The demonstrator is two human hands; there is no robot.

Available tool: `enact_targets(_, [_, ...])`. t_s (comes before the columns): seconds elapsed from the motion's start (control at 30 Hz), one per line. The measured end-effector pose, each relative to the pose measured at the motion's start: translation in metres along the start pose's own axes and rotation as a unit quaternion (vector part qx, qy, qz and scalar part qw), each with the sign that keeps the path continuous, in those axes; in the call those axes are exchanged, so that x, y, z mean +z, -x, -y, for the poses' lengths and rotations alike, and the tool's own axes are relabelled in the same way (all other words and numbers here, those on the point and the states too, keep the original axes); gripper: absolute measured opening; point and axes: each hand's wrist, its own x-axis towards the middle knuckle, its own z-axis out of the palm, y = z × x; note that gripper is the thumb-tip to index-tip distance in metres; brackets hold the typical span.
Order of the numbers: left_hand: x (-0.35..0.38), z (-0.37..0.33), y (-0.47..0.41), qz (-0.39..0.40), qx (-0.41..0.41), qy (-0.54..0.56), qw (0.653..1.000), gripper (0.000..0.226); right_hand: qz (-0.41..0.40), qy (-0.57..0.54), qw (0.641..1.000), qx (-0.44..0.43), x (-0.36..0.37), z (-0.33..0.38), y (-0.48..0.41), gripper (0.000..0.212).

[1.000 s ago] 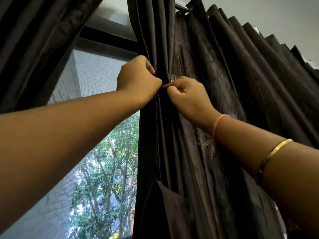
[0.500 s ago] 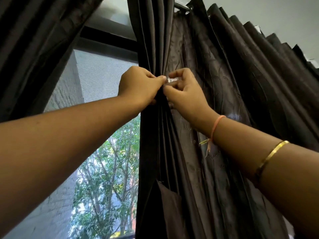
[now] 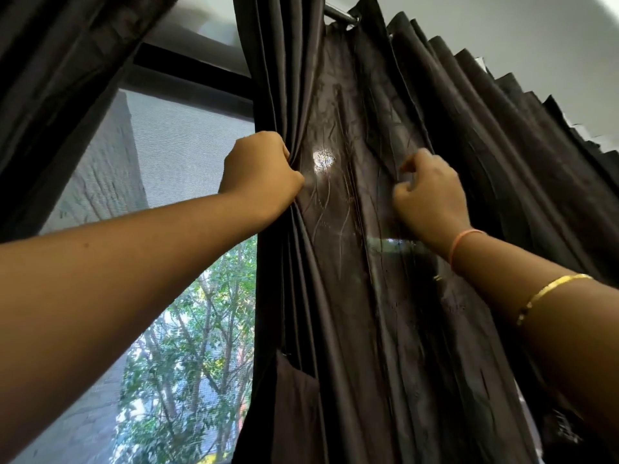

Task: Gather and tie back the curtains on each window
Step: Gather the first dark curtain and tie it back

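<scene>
**Two hands spread a dark panel between them, gathering half done**

At the far left hangs a second curtain (image 3: pixel 60 78), dark and swept aside. Next to it is the window (image 3: pixel 187 155), black-framed and covered by a fine mesh, with green trees (image 3: pixel 187 329) outside below.

The left hand (image 3: pixel 259 175) is closed in a fist round a bunch of narrow folds at the window-side edge of the curtain (image 3: pixel 351 296). This curtain hangs from the rod (image 3: pixel 338 13) with its long axis running straight down. A flat, creased stretch of it lies to the right of that fist, reaching across to the other hand. It carries a bright spot (image 3: pixel 322 159); I cannot tell whether that is a hole or a glint.

The right hand (image 3: pixel 432 192) has curled fingers and seems to pinch a pleat on the far side of the flat stretch. A thread band (image 3: pixel 464 244) and a gold bangle (image 3: pixel 549 296) sit on that arm.

Beyond it, many pleats fan away rightward, ungathered, under a pale wall (image 3: pixel 502 45). The right hand is nearer those. Bringing them in would likely mean drawing cloth leftward toward the fist. No tie-back shows, so tying is not yet done.
</scene>
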Motion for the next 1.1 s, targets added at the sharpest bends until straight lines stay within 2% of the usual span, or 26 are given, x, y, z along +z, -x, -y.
enact_targets(0.07, [0.004,0.001,0.003,-0.007,0.024,0.015,1.0,0.036,0.021,0.074,0.995,0.07,-0.001,-0.03,-0.005,0.045])
enact_targets(0.13, [0.006,0.002,0.005,-0.008,0.039,0.024,0.999,0.049,0.077,0.086,0.981,0.156,-0.001,-0.052,-0.005,0.067])
enact_targets(0.2, [0.01,0.002,0.002,-0.008,0.012,0.031,0.999,0.054,0.119,0.008,0.962,0.244,-0.001,-0.068,-0.006,0.084])
enact_targets(0.23, [0.012,0.001,0.0,-0.006,-0.014,0.037,0.999,0.052,0.136,-0.038,0.949,0.282,-0.002,-0.072,-0.007,0.085])
enact_targets(0.27, [0.013,0.0,-0.002,0.0,-0.042,0.042,0.998,0.045,0.156,-0.07,0.939,0.3,-0.004,-0.074,-0.007,0.076])
enact_targets(0.33, [0.015,0.0,-0.004,0.012,-0.075,0.042,0.996,0.025,0.167,-0.098,0.945,0.263,-0.004,-0.073,-0.006,0.032])
enact_targets(0.37, [0.014,0.0,-0.004,0.017,-0.084,0.039,0.996,0.019,0.156,-0.103,0.955,0.231,-0.003,-0.068,-0.005,0.022])
enact_targets(0.5, [0.012,0.005,-0.002,0.032,-0.105,0.036,0.993,0.023,0.076,-0.106,0.989,0.071,0.009,-0.018,0.003,0.022])
enact_targets(0.53, [0.011,0.006,-0.001,0.036,-0.105,0.033,0.993,0.017,0.072,-0.101,0.992,0.022,0.012,-0.001,0.005,0.021])
enact_targets(0.57, [0.01,0.007,0.0,0.04,-0.105,0.022,0.993,0.006,0.078,-0.087,0.993,-0.03,0.016,0.015,0.007,0.02])
enact_targets(0.6, [0.011,0.008,0.0,0.043,-0.105,0.01,0.993,0.007,0.088,-0.073,0.99,-0.082,0.018,0.031,0.008,0.02])
enact_targets(0.7, [0.008,0.009,0.005,0.035,-0.117,-0.023,0.992,0.027,0.132,-0.077,0.972,-0.181,0.021,0.072,0.003,0.02])
enact_targets(0.87, [-0.011,0.02,0.005,-0.017,-0.116,-0.048,0.992,0.029,0.197,-0.117,0.941,-0.251,0.022,0.133,0.006,0.022])
enact_targets(1.0, [-0.038,0.036,-0.002,-0.038,-0.11,-0.06,0.991,0.033,0.183,-0.182,0.934,-0.246,0.02,0.167,0.012,0.025])
enact_targets(1.1, [-0.051,0.043,0.0,-0.038,-0.091,-0.053,0.994,0.033,0.156,-0.216,0.93,-0.253,0.022,0.173,0.018,0.015])
